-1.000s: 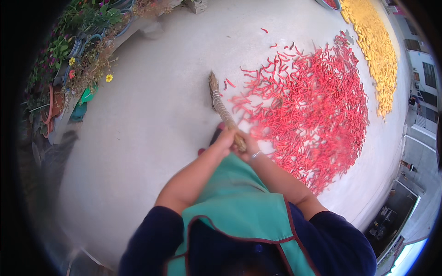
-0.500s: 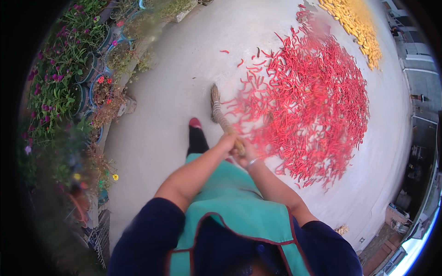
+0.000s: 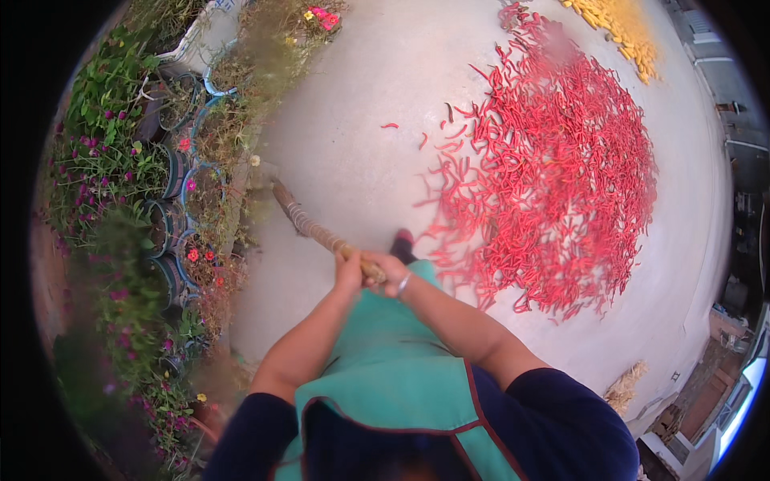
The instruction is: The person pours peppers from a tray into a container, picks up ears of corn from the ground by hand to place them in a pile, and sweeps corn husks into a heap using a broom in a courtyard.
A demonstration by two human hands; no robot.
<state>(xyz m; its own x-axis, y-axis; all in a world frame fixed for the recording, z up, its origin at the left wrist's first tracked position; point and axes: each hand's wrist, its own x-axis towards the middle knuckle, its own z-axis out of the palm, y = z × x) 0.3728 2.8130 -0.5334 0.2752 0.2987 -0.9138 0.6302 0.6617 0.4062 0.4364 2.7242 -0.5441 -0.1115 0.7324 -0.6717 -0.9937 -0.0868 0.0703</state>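
Observation:
Both hands are wrapped around a short straw broom (image 3: 314, 229) with a cord-bound handle. My left hand (image 3: 347, 269) grips it nearer the bristles, and my right hand (image 3: 388, 271), with a bracelet at the wrist, closes around the handle's end. The broom slants up and left, its bristle end low over the pale concrete floor (image 3: 345, 136) near the flower pots. To the right, apart from the broom, a wide spread of red chili peppers (image 3: 561, 176) covers the floor. One loose pepper (image 3: 390, 125) lies left of the spread.
Potted plants (image 3: 196, 144) with pink and purple flowers line the left side. Yellow corn cobs (image 3: 613, 32) lie beyond the peppers at the far right. A straw-coloured bundle (image 3: 626, 389) rests at the near right, and a shoe (image 3: 404, 236) shows past my green apron (image 3: 385, 321).
The broom has swung left, away from the peppers toward the flower pots, with both hands still on it. My view and feet have shifted too.

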